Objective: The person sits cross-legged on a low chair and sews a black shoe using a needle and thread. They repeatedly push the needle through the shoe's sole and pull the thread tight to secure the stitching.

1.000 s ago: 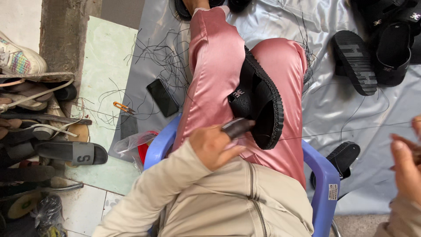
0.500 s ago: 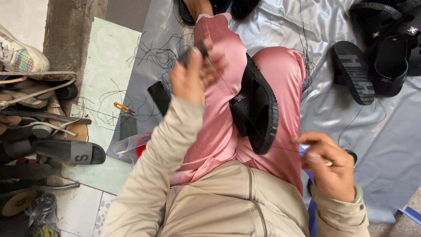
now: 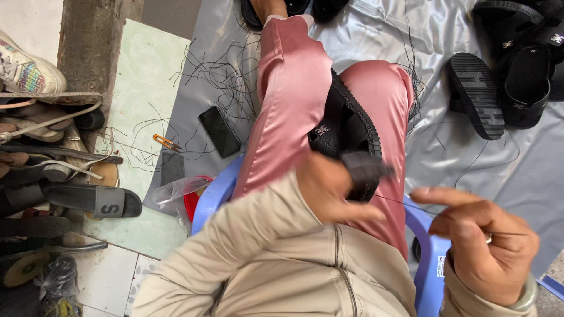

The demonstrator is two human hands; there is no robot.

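A black platform sandal [image 3: 346, 126] lies between my thighs in pink satin trousers [image 3: 294, 100]. My left hand [image 3: 326, 188] rests at the sandal's near end, fingers closed round a dark stubby tool handle [image 3: 367, 167]. A thin dark thread [image 3: 399, 203] runs taut from that spot to my right hand [image 3: 482, 238], which pinches it between thumb and fingers, low on the right beside the blue chair [image 3: 432, 258]. A ring shows on one finger of the right hand.
A grey sheet [image 3: 376, 35] covers the floor, strewn with cut thread ends [image 3: 223, 76]. A black phone [image 3: 219, 130] and orange snips [image 3: 167, 142] lie at the left. More black sandals [image 3: 476, 94] sit upper right. A crowded shoe rack [image 3: 53, 170] stands far left.
My left hand came down from above the left thigh to the sandal's near end. My right hand moved out to the right, and the thread between the hands now shows stretched.
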